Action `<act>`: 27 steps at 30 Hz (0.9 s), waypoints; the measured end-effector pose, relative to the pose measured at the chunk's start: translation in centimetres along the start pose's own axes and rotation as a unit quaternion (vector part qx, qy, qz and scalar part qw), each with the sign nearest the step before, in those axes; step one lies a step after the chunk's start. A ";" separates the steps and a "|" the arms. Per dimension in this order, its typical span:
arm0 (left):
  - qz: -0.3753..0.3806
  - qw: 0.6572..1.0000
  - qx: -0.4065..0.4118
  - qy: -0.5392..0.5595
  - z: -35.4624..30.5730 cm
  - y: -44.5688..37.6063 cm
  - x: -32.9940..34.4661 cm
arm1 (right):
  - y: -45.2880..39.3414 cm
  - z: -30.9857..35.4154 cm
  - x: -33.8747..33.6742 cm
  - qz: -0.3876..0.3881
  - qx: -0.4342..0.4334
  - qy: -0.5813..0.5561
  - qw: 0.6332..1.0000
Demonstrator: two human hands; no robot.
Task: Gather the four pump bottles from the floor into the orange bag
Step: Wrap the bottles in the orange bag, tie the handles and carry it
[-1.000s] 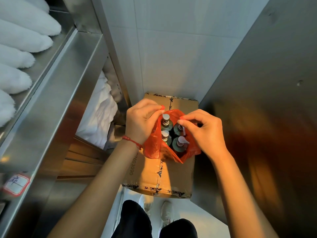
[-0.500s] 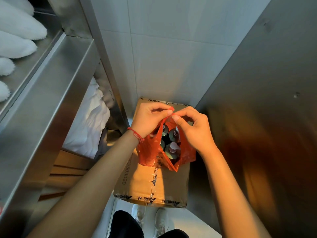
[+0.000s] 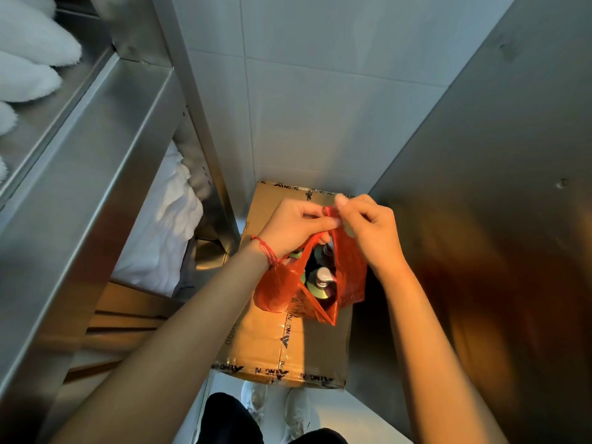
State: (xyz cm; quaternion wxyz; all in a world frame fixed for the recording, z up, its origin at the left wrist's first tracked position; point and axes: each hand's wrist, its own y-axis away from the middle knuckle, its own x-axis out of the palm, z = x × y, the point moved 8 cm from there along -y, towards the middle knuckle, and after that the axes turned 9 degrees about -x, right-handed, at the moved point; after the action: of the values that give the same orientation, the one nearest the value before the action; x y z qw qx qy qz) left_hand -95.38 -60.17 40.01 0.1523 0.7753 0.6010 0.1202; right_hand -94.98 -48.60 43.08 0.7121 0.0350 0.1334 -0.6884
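The orange bag stands on a taped cardboard box. Pump bottles with green shoulders and pale pump heads show through its narrow mouth; I cannot count them. My left hand pinches one bag handle from the left. My right hand pinches the other handle from the right. Both handles meet above the bag between my fingertips. A red string circles my left wrist.
A steel shelf unit runs along the left, with white towels on its lower level and more rolled ones above. A steel panel walls the right side. White tiles are behind. My shoes stand at the box's near edge.
My hands have come together, drawing the two bag handles up and closing the bag's mouth over the bottles. The view tilted slightly.
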 end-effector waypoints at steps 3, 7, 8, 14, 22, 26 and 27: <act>-0.001 1.000 -0.012 0.015 0.3 0.0 0.2 | 0.6 -1.3 -1.1 -0.009 0.013 -0.030 0.999; 0.015 0.999 -0.025 0.021 0.5 0.0 0.1 | 1.5 -2.3 -0.7 0.014 0.009 -0.033 0.999; 0.020 0.999 -0.028 0.019 0.6 0.0 0.1 | 1.5 -2.2 -0.8 -0.002 0.001 -0.026 1.000; -0.019 1.000 -0.018 -0.011 0.7 0.2 -0.8 | 1.6 -2.7 -1.3 -0.069 0.000 0.021 0.997; -0.026 0.966 -0.142 0.213 3.8 -0.3 -1.1 | 3.7 -2.6 0.7 -0.029 0.008 -0.011 0.999; -0.024 0.963 -0.141 0.227 4.0 -0.2 -1.2 | 3.7 -2.8 1.3 -0.036 0.020 0.009 0.999; -0.024 0.965 -0.137 0.224 3.9 -0.2 -1.3 | 3.7 -3.0 1.2 -0.046 0.024 0.015 0.999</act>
State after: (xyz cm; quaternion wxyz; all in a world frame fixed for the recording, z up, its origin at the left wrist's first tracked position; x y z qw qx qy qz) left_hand -94.43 -61.77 36.31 0.1219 0.6855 0.6162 0.3681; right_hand -91.73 -48.93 39.44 0.6766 0.0565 0.1293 -0.7227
